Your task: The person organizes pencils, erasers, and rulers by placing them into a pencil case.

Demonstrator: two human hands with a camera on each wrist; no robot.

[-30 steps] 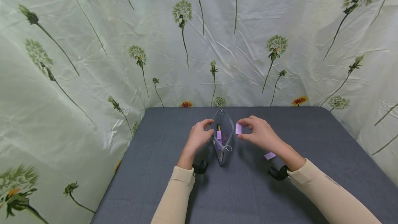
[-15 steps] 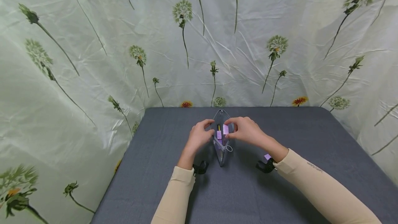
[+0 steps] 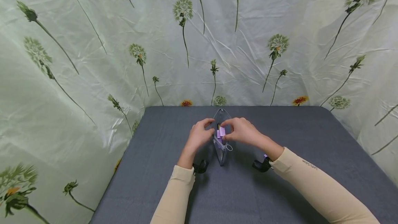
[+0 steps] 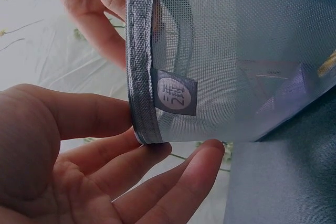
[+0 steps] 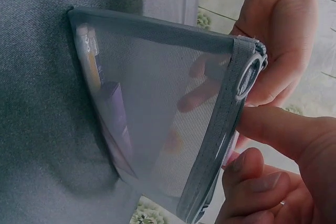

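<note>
A grey mesh zip pouch (image 3: 221,156) stands upright on the table with its mouth spread. My left hand (image 3: 200,134) pinches the zipped rim on the left side; the left wrist view shows thumb and fingers on that edge (image 4: 140,56). Between the thumb and fingers of my right hand (image 3: 244,130) is a small purple block (image 3: 222,131), at the pouch's mouth. Another purple block (image 3: 218,134) shows inside, just left of it. Through the mesh, the right wrist view shows purple pieces (image 5: 116,111) and slim yellow sticks (image 5: 93,69) near the bottom.
One more purple block (image 3: 265,156) lies on the dark grey table (image 3: 149,168), mostly hidden behind my right wrist. A dark wrist strap (image 3: 262,164) hangs below that wrist. Behind the table hangs a pale curtain (image 3: 248,61) with a dandelion print.
My right hand has moved left with the purple block, from beside the pouch to its mouth. The left hand keeps its place on the rim. My right wrist now covers most of the table's block.
</note>
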